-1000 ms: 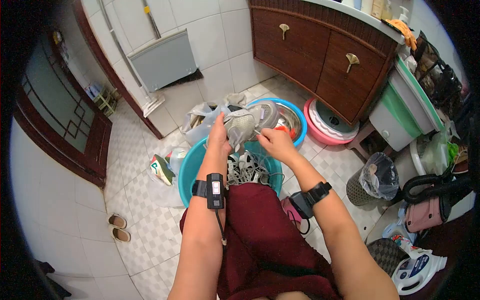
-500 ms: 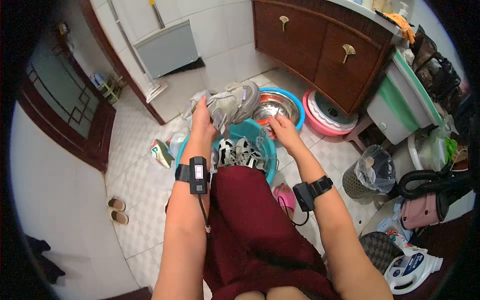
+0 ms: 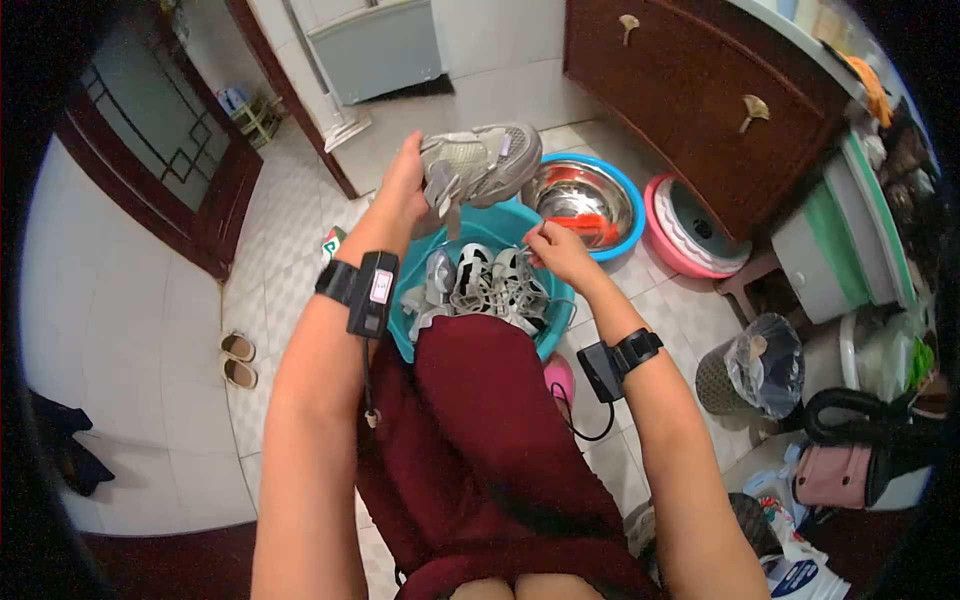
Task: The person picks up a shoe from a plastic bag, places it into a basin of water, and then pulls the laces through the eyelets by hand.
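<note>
My left hand is closed on a grey mesh sneaker, holding it tilted above a teal basin. Black-and-white sneakers lie in that basin, with a pale grey shoe to their left. Over the basin's right rim, my right hand is closed in a pinch on a thin pale shoelace. Just beyond it, a flat orange-red object lies at a steel bowl that sits in a blue basin.
A pink basin with stacked basins stands under the dark wooden cabinet. To the right are a lined waste bin and a pink bag. A grey dustpan leans against the wall; small slippers lie at left.
The view has shifted, showing more of the teal basin's inside. My left hand still holds the grey sneaker. The orange-red object now shows clear of my right hand.
</note>
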A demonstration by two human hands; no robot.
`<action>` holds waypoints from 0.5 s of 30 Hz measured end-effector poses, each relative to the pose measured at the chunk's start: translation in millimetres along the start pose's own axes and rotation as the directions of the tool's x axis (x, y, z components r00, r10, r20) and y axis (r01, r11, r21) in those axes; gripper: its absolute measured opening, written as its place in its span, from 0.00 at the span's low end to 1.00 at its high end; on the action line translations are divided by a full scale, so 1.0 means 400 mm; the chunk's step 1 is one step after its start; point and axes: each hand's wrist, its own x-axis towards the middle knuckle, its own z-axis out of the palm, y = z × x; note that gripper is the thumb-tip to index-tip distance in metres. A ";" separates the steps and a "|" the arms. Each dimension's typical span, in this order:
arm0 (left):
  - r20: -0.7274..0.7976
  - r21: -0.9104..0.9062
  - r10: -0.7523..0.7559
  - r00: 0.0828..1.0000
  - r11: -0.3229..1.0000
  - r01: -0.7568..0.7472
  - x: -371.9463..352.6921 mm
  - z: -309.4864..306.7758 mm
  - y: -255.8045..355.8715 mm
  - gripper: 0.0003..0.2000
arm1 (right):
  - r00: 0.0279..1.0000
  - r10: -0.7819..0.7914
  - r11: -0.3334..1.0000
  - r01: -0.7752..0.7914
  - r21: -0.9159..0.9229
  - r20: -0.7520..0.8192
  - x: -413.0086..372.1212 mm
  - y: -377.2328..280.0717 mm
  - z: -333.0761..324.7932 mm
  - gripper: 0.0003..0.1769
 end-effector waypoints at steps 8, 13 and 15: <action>0.024 0.048 -0.159 0.987 0.986 0.158 0.216 -0.156 -0.003 0.22 | 0.989 0.054 0.934 -0.001 -0.358 0.136 0.128 0.151 -0.018 0.27; -0.020 -0.078 -0.266 0.964 0.961 0.264 0.278 -0.317 -0.118 0.22 | 0.874 0.204 0.938 -0.045 -0.344 0.440 0.174 0.165 0.018 0.19; -0.013 -0.158 -0.260 0.966 0.954 0.255 0.324 -0.407 -0.176 0.22 | 0.867 0.158 0.948 0.001 -0.317 0.473 0.206 0.205 0.064 0.17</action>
